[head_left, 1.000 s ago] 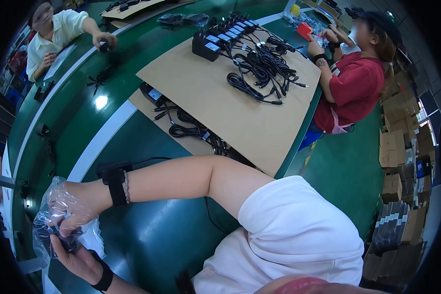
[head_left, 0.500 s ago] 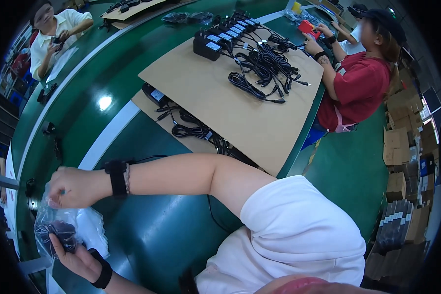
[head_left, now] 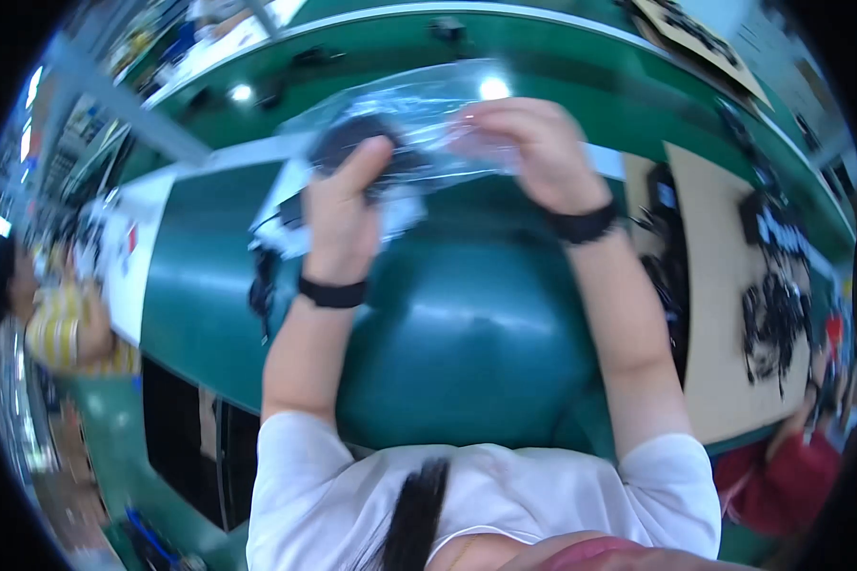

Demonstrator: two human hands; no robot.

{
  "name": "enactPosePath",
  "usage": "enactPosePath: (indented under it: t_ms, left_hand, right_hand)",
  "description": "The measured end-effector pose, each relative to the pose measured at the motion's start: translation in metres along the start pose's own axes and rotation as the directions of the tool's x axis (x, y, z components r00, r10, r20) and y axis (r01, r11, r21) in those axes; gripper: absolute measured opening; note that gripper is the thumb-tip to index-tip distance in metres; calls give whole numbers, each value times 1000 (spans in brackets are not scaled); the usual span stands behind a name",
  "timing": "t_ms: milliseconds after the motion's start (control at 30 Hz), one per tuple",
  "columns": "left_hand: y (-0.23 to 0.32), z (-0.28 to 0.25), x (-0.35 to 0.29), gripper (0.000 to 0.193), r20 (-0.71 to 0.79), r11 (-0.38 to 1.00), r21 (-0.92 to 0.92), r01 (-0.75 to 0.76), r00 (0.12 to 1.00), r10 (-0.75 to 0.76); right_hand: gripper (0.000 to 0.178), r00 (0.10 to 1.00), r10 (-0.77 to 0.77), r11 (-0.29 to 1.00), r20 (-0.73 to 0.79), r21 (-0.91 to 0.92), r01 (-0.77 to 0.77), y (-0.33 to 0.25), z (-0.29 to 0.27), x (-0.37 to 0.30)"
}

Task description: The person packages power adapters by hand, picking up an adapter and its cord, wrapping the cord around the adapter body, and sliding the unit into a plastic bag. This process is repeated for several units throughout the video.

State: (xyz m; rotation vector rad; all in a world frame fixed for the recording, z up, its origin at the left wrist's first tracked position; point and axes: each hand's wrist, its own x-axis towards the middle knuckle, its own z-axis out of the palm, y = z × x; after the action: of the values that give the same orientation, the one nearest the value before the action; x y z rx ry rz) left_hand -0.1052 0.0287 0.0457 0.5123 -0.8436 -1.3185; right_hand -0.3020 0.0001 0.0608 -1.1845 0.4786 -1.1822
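A clear plastic bag [head_left: 419, 105] stretches between my hands, above the far side of the green tabletop. Inside it lies a dark, rounded item [head_left: 352, 138], too blurred to name exactly. My left hand [head_left: 348, 190] grips the bag around this item, its thumb pressed on top. The bag's other end is pinched between the thumb and fingers of my right hand [head_left: 543, 152]. Beneath my left hand, more clear plastic bags [head_left: 405, 214] lie on the table, and a short black cable [head_left: 262, 285] is to their left.
Cardboard sheets [head_left: 719, 381] on the right bear black power adapters with cables [head_left: 776, 314]. A green conveyor belt [head_left: 581, 57] curves along the far side. Co-workers are at both edges: a yellow striped shirt [head_left: 67, 328] left, a red sleeve [head_left: 790, 476] right.
My view has swung to the left, so the cardboard now appears at the right. Both hands still hold the bag, which is now drawn out sideways between them.
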Motion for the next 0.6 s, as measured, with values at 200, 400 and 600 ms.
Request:
enactPosePath:
  t_ms: [200,400,600]
  left_hand:
    - [12,1,-10,31,27,999,-37,30,999,-28]
    - [13,-1,-9,29,-66,993,-116,-37,997,29]
    - [-2,8,-17,31,-56,992,-104,-67,997,61]
  right_hand:
    - [30,999,-29,997,-45,70,33,2,-9,12]
    - [87,979,-55,984,195,179,19,30,10,5]
    - [69,966,-198,980,164,20,197,49,54,-7]
